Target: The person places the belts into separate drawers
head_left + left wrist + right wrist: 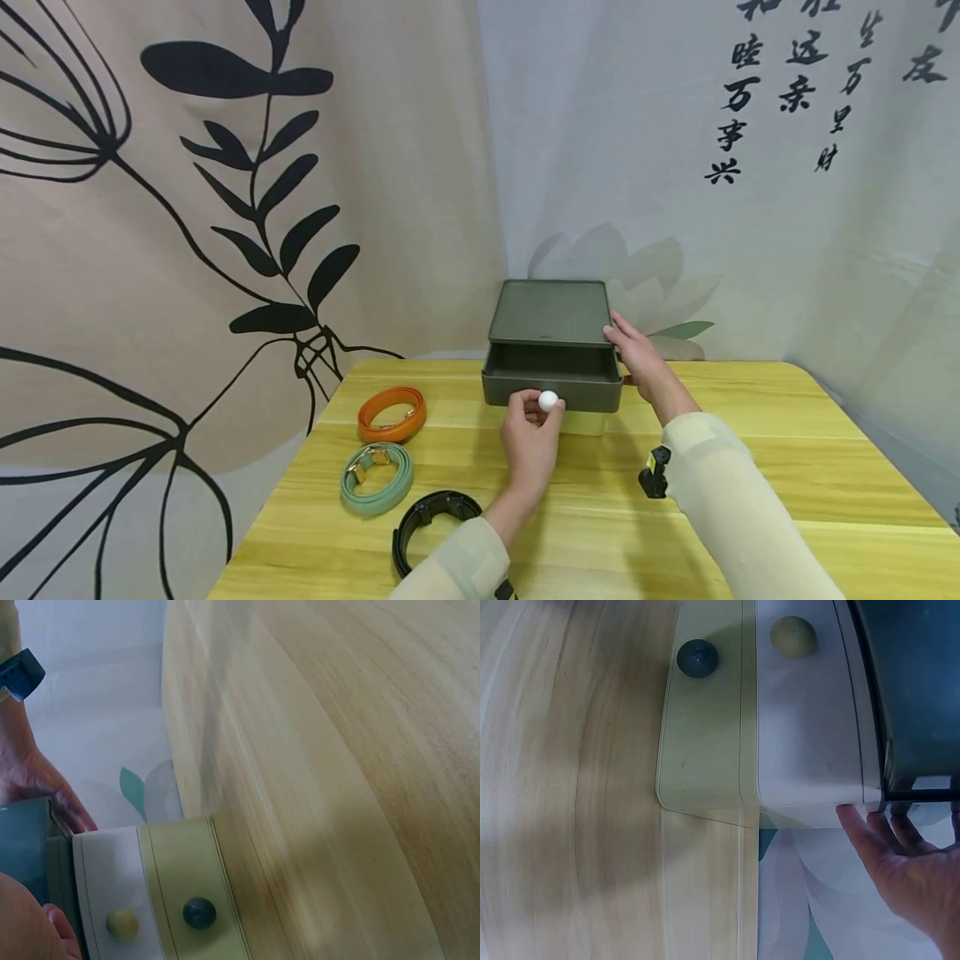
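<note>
Left grip (531, 442): pinched, thumb and fingers at either side of a white knob (549, 401), hardly wider than the knob itself.

Dark drawer (592, 397): directly behind the left grip, standing out from the cabinet (551, 310), its hollow visible beyond the knob.

Right grip (643, 358): spread, not wrapped round anything; fingers laid along the cabinet's side, to the right of and beyond the left grip.

Handling note: sliding seems to call for a level, straight line through the knob, with the right grip bracing the body so that it neither skids nor tips. (A sideways tug would likely bind the drawer.) Fingers are best kept off the drawer's edge.

White drawer front with yellowish knob (122, 924): below the left grip.

Yellow-green drawer front with dark knob (199, 913): lowest, next to the bench (750, 404).

Straps, coiled, three, left of the left grip: black strap (402, 537), nearest the forearm, partly hidden by the sleeve; green strap (377, 505), farther left; orange strap (390, 434), beyond the green.

Printed cloth (420, 167): behind all.
</note>
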A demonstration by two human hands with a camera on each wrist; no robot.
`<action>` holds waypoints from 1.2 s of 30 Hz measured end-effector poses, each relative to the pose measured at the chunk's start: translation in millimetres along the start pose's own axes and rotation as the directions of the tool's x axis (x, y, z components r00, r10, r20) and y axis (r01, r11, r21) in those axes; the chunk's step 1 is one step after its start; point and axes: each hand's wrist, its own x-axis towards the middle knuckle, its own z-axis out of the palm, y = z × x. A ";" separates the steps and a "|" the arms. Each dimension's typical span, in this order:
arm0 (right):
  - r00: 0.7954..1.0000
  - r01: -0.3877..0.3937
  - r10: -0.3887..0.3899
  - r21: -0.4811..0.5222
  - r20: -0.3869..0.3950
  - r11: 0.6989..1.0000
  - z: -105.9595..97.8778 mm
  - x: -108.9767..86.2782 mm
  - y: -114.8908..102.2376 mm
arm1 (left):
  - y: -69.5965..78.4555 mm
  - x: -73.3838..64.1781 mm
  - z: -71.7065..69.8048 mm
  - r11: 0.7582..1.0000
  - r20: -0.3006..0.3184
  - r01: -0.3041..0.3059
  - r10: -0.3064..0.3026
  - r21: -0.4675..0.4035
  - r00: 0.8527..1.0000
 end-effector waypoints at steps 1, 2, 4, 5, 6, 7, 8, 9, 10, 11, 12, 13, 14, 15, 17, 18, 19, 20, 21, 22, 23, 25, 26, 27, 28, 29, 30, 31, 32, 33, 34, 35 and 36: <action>1.000 0.002 -0.002 -0.002 0.001 1.000 -0.3 -0.1 0.2 | 0.3 -0.6 -0.5 1.000 0.003 0.000 0.000 -0.002 1.000; 1.000 0.003 -0.003 -0.005 0.002 1.000 -0.5 -0.4 0.3 | 0.5 -1.1 -1.0 1.000 0.004 -0.002 0.002 -0.005 1.000; 1.000 -0.001 0.001 -0.002 -0.002 1.000 -0.6 -0.9 0.7 | 0.9 -2.6 -2.0 1.000 0.008 -0.002 0.002 -0.004 1.000; 1.000 -0.001 0.001 -0.003 -0.002 1.000 -0.5 -1.2 0.7 | 0.9 -3.3 -2.6 1.000 0.010 -0.003 0.003 -0.003 1.000; 1.000 -0.001 0.001 -0.005 -0.003 1.000 -0.3 -1.4 0.8 | 1.0 -4.0 -3.0 1.000 0.010 -0.004 0.003 0.001 1.000; 1.000 -0.001 0.001 -0.005 -0.004 1.000 -0.2 -1.4 0.9 | 1.1 -4.5 -3.5 1.000 0.009 -0.007 0.006 0.004 1.000; 1.000 -0.001 0.001 -0.004 -0.005 1.000 0.0 -1.2 1.0 | 1.2 -5.1 -3.8 1.000 0.008 -0.008 0.008 0.007 1.000; 1.000 -0.002 0.002 -0.002 -0.006 1.000 0.1 -1.0 1.1 | 1.5 -5.7 -4.2 1.000 0.007 -0.009 0.009 0.008 1.000; 1.000 -0.002 0.002 -0.001 -0.007 1.000 0.2 -0.7 1.2 | 2.0 -6.4 -4.5 1.000 0.006 -0.010 0.010 0.010 1.000; 1.000 -0.001 0.001 -0.002 -0.005 1.000 0.3 -0.5 1.3 | 2.3 -6.8 -4.9 1.000 0.003 -0.013 0.013 0.009 1.000; 1.000 -0.002 0.002 -0.002 -0.004 1.000 0.3 -0.4 1.4 | 2.8 -7.5 -5.2 1.000 0.001 -0.013 0.013 0.010 1.000; 1.000 -0.001 0.001 -0.002 -0.004 1.000 0.3 -0.3 1.4 | 3.2 -8.0 -5.5 1.000 -0.001 -0.015 0.015 0.009 1.000; 1.000 -0.001 0.001 -0.002 -0.002 1.000 0.4 -0.4 1.3 | 3.5 -8.6 -5.8 1.000 -0.003 -0.016 0.016 0.008 1.000; 1.000 -0.001 0.001 -0.004 -0.001 1.000 0.4 -0.7 1.2 | 3.8 -9.2 -6.1 1.000 -0.004 -0.017 0.017 0.005 1.000; 1.000 0.002 -0.002 -0.011 0.002 1.000 0.3 -1.2 1.0 | 3.8 -10.1 -6.5 1.000 -0.008 -0.021 0.021 0.006 1.000; 1.000 0.003 -0.003 -0.010 0.001 1.000 0.1 -1.3 1.0 | 3.7 -10.4 -6.6 1.000 -0.009 -0.022 0.022 0.006 1.000; 1.000 0.005 -0.005 -0.010 0.001 1.000 0.0 -1.4 1.0 | 3.4 -10.9 -6.8 1.000 -0.008 -0.023 0.023 0.006 1.000; 1.000 0.005 -0.005 -0.010 0.002 1.000 -0.1 -1.5 1.1 | 2.8 -11.3 -6.9 1.000 -0.009 -0.025 0.025 0.007 1.000; 1.000 0.006 -0.006 -0.011 0.003 1.000 -0.2 -1.5 1.2 | 2.4 -11.7 -7.0 1.000 -0.008 -0.024 0.024 0.009 1.000; 1.000 0.006 -0.006 -0.012 0.003 1.000 -0.3 -1.5 1.3 | 1.9 -12.3 -7.1 1.000 -0.006 -0.022 0.022 0.012 1.000; 1.000 0.005 -0.005 -0.010 0.003 1.000 -0.3 -1.5 1.4 | 1.4 -12.7 -7.2 1.000 -0.005 -0.022 0.022 0.013 1.000; 1.000 0.005 -0.005 -0.007 0.002 1.000 -0.5 -1.5 1.5 | 0.9 -13.8 -7.5 1.000 0.000 -0.018 0.018 0.011 1.000; 1.000 0.005 -0.005 -0.007 0.002 1.000 -0.5 -1.5 1.6 | 0.7 -14.1 -7.5 1.000 0.001 -0.019 0.019 0.009 1.000; 1.000 0.005 -0.005 -0.007 0.001 1.000 -0.5 -1.5 1.6 | 0.8 -14.5 -7.8 1.000 0.002 -0.018 0.018 0.007 1.000; 1.000 0.005 -0.005 -0.006 0.001 1.000 -0.4 -1.6 1.5 | 1.0 -14.8 -7.9 1.000 0.002 -0.019 0.019 0.005 1.000; 1.000 0.005 -0.005 -0.005 0.000 1.000 -0.3 -1.8 1.3 | 1.1 -15.0 -8.0 1.000 0.000 -0.021 0.021 0.004 1.000; 1.000 0.006 -0.006 -0.005 0.000 1.000 -0.2 -1.9 1.1 | 1.3 -15.2 -8.0 1.000 -0.001 -0.021 0.021 0.001 1.000; 1.000 0.006 -0.006 -0.005 0.000 1.000 0.0 -2.3 0.8 | 1.7 -15.3 -8.1 1.000 -0.002 -0.021 0.021 0.000 1.000; 1.000 0.006 -0.006 -0.005 0.001 1.000 0.2 -2.6 0.5 | 2.1 -15.4 -8.2 1.000 -0.002 -0.020 0.020 -0.001 1.000; 1.000 0.006 -0.006 -0.004 0.001 1.000 0.4 -2.7 0.4 | 2.4 -15.5 -8.3 1.000 -0.002 -0.019 0.019 -0.001 1.000; 1.000 0.007 -0.007 -0.004 0.002 1.000 0.6 -2.8 0.2 | 2.8 -15.6 -8.5 1.000 -0.003 -0.019 0.019 0.001 1.000; 1.000 0.007 -0.007 -0.002 0.002 1.000 0.8 -2.8 0.1 | 3.0 -15.7 -8.7 1.000 -0.003 -0.018 0.018 0.002 1.000; 1.000 0.007 -0.007 -0.001 0.002 1.000 0.8 -2.6 0.2 | 3.4 -15.9 -9.0 1.000 -0.003 -0.017 0.017 0.005 1.000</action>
